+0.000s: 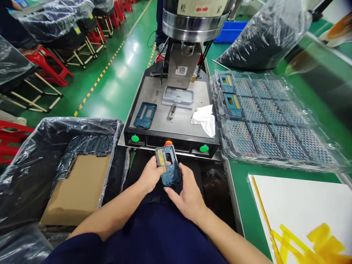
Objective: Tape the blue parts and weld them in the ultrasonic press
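Note:
Both hands hold one dark blue phone frame [172, 172] with a yellow strip along its left side and a square cut-out. My left hand [151, 173] is closed on its left edge, thumb lying across the face near the strip. Around the lower right edge, my right hand [189, 192] grips with thumb below and fingers at the side. Just beyond, on the press's metal plate, lies another phone frame [145, 115]. A grey fixture [178, 96] sits under the press head [181, 66], with a small metal block [172, 111] in front of it.
Green buttons [135, 138] and an orange-red button [168, 143] line the press front. A white cloth [204, 120] lies on the plate. Right stands a clear compartment tray [264, 113] and a white board [302, 205]; left, a plastic-lined bin [24, 176] with cardboard [79, 187] and several frames.

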The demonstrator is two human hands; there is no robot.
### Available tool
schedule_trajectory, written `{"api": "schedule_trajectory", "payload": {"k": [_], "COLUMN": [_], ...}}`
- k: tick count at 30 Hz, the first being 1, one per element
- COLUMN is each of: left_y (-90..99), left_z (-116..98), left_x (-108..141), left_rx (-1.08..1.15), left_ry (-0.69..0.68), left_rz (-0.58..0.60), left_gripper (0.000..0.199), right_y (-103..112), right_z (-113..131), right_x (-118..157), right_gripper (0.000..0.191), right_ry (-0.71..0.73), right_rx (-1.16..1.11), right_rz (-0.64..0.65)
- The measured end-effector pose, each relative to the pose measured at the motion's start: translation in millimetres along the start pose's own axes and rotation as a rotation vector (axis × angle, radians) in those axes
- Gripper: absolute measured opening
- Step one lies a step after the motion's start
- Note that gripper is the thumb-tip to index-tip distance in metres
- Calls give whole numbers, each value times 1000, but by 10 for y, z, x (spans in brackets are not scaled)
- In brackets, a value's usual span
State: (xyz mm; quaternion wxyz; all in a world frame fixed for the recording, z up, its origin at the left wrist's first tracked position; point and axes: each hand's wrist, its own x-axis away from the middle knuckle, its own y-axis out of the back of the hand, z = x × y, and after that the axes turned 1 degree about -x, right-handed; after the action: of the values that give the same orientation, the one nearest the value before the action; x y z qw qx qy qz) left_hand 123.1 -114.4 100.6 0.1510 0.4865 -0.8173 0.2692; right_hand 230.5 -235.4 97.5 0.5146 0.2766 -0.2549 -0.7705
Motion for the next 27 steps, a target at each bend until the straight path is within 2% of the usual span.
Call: {"api": "schedule_trajectory", "payload": {"k": [3, 6, 10, 14, 18, 22, 27], "left_y": [-80, -98, -5, 164, 319, 468, 686], "left_z": [-7, -40, -105, -109, -19, 89, 185], "left_x": [24, 58, 89, 94, 98, 82, 30], "left_rx": [111, 146, 163, 95, 53, 49, 66], "left_ry": [-22, -35, -71, -26, 3, 21, 30], "left_rz": [-49, -16, 102, 93, 52, 12, -72], "left_gripper": [33, 36, 47, 52, 48, 50, 54], "right_y": [-41, 6, 295, 760, 1096, 1177, 1106], "right_z": [65, 72, 78, 49, -96, -296, -460], "right_x": [-55, -203, -569, -1239, -2068, -2721, -3247], "right_gripper": [88, 86, 87, 82, 83, 80, 68], "right_ry": [41, 56, 143, 222, 164, 72, 45], "right_rx": [139, 222, 248, 305, 403, 512, 409], "right_rz": [24, 56, 148, 172, 197, 255, 249]}}
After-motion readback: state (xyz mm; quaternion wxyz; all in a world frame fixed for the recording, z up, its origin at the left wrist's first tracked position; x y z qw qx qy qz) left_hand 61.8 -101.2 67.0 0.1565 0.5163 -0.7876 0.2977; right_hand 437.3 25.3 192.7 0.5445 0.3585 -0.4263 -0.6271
